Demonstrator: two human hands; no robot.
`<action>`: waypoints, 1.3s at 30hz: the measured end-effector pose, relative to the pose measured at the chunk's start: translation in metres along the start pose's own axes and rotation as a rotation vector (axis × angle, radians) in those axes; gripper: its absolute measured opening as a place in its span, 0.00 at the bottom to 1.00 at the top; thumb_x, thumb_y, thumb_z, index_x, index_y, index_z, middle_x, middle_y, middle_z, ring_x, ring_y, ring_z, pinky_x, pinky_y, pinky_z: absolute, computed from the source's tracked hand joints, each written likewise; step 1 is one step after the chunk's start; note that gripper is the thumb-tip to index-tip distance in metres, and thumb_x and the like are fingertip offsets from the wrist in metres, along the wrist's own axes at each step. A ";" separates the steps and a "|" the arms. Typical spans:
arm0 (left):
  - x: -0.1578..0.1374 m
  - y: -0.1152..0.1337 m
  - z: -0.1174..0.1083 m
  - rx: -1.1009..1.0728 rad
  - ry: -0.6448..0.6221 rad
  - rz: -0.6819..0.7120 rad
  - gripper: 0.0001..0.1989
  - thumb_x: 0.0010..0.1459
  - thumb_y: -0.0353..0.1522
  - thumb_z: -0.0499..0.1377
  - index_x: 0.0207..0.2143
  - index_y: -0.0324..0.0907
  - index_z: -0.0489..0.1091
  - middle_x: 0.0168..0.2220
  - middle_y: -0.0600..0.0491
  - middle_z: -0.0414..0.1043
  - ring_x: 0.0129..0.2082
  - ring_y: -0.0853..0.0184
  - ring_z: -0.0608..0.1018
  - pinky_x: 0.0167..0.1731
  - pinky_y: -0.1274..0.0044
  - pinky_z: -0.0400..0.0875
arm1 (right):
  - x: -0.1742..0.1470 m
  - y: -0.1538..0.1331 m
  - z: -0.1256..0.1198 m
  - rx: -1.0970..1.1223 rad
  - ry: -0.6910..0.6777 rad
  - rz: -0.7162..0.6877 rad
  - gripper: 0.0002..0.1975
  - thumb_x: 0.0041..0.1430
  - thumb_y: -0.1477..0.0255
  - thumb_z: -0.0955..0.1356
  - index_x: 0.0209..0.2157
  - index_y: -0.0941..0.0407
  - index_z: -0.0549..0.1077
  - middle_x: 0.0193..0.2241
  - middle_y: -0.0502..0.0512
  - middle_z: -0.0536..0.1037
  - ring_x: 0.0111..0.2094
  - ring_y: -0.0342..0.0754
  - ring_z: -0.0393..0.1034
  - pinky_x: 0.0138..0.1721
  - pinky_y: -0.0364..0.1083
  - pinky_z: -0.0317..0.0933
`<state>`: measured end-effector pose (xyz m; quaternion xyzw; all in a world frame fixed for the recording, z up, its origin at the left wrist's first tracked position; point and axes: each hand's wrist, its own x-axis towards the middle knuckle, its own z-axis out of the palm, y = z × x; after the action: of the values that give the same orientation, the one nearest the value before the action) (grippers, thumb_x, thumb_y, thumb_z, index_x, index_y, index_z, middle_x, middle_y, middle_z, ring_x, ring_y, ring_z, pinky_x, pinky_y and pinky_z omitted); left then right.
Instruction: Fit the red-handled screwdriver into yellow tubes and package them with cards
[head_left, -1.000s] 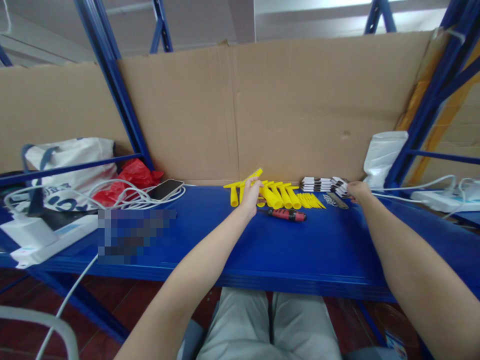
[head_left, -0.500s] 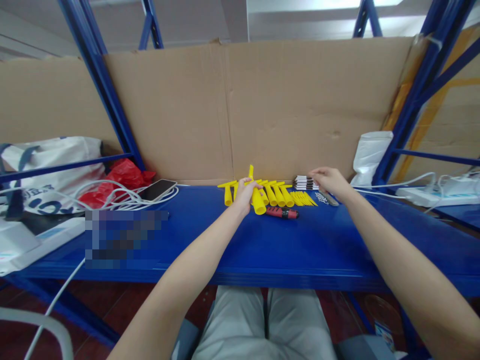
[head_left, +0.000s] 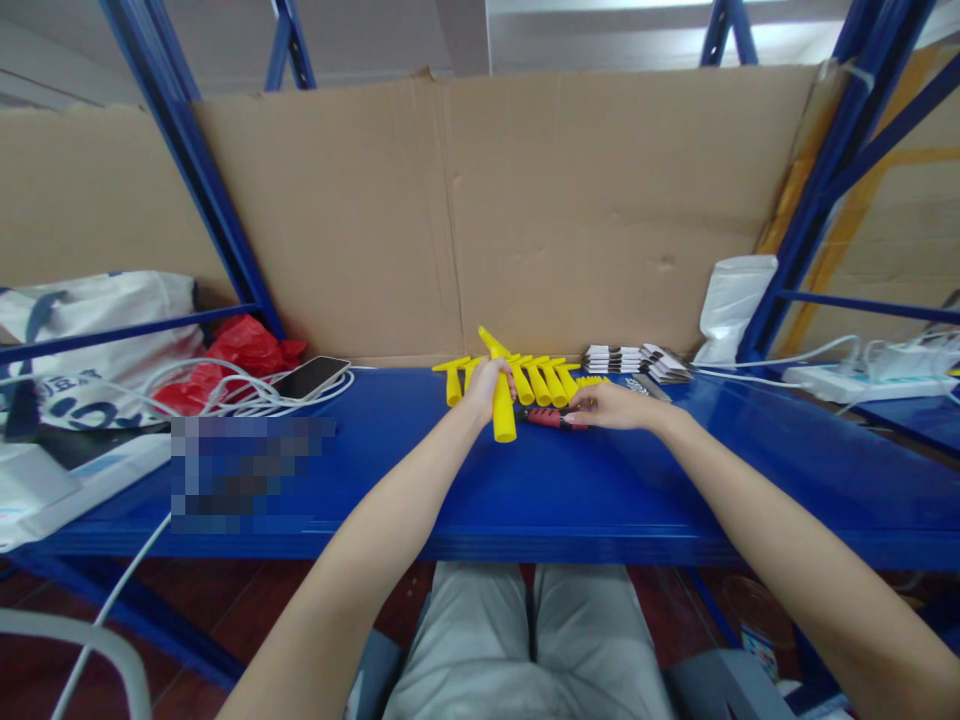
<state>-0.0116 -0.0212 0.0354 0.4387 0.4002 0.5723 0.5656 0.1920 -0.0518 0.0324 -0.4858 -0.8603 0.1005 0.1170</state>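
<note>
My left hand (head_left: 489, 390) is wrapped round a yellow plastic handle piece (head_left: 505, 422), a hollow tube with a crosswise top, tilted above the tabletop. My right hand (head_left: 596, 406) is low over the table, its fingers closed at the right end of a red-and-black screwdriver (head_left: 545, 417) that lies flat. Behind both hands runs a row of similar yellow handle pieces (head_left: 555, 388). Small thin yellow parts (head_left: 592, 380) are mostly hidden behind my right hand. Close beyond it are a cutter knife (head_left: 654, 388) and some small metal bits (head_left: 636, 384).
Stacks of small folded white-and-dark cards (head_left: 613, 359) stand against the cardboard wall (head_left: 562, 220). A phone (head_left: 315, 377), white cables and a red plastic bag (head_left: 251, 350) occupy the left. On the right are a white pouch (head_left: 735, 305) and a power strip (head_left: 844, 383). Blue posts flank the blue table (head_left: 570, 490).
My right hand has moved left and down from near the card stacks to the screwdriver. My left hand has tilted the yellow handle piece and brought it slightly left.
</note>
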 end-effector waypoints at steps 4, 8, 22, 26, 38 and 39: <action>0.004 -0.004 -0.002 0.044 0.012 -0.005 0.05 0.41 0.24 0.51 0.20 0.42 0.58 0.10 0.59 0.57 0.09 0.74 0.60 0.13 0.80 0.58 | 0.002 -0.006 0.007 -0.028 0.003 -0.014 0.19 0.53 0.57 0.65 0.34 0.58 0.75 0.30 0.56 0.77 0.29 0.48 0.68 0.29 0.43 0.57; 0.007 -0.005 -0.005 0.052 0.017 -0.002 0.06 0.40 0.24 0.52 0.18 0.42 0.58 0.10 0.58 0.57 0.09 0.74 0.60 0.13 0.81 0.57 | 0.005 -0.015 0.014 -0.054 0.037 0.022 0.19 0.52 0.58 0.66 0.37 0.59 0.75 0.34 0.58 0.78 0.31 0.49 0.69 0.30 0.44 0.57; 0.006 -0.002 -0.005 0.061 0.077 -0.042 0.06 0.41 0.23 0.53 0.21 0.41 0.60 0.09 0.60 0.57 0.08 0.75 0.59 0.11 0.82 0.57 | -0.003 0.005 -0.004 0.443 0.129 0.155 0.23 0.41 0.53 0.70 0.32 0.58 0.70 0.20 0.48 0.71 0.20 0.39 0.61 0.19 0.40 0.50; 0.006 -0.004 -0.006 0.092 0.066 -0.035 0.05 0.41 0.23 0.53 0.22 0.41 0.61 0.10 0.60 0.57 0.08 0.75 0.59 0.10 0.82 0.56 | -0.009 0.006 -0.014 0.642 0.292 0.213 0.24 0.40 0.52 0.71 0.31 0.57 0.68 0.15 0.43 0.62 0.15 0.36 0.52 0.16 0.39 0.44; 0.009 -0.010 -0.009 0.195 -0.022 -0.024 0.07 0.38 0.23 0.53 0.20 0.43 0.59 0.08 0.59 0.57 0.08 0.73 0.61 0.10 0.82 0.57 | -0.008 0.025 -0.028 0.986 0.924 0.328 0.20 0.52 0.52 0.65 0.26 0.53 0.57 0.17 0.44 0.60 0.15 0.39 0.57 0.17 0.42 0.59; 0.009 -0.011 -0.009 0.210 -0.034 -0.030 0.07 0.37 0.23 0.53 0.20 0.43 0.59 0.08 0.59 0.57 0.08 0.74 0.60 0.10 0.82 0.57 | -0.008 0.026 -0.029 1.015 0.963 0.335 0.20 0.52 0.52 0.65 0.27 0.53 0.57 0.18 0.45 0.61 0.16 0.39 0.59 0.19 0.43 0.61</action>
<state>-0.0173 -0.0113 0.0230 0.4989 0.4549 0.5112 0.5318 0.2256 -0.0439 0.0521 -0.4874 -0.4743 0.2794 0.6778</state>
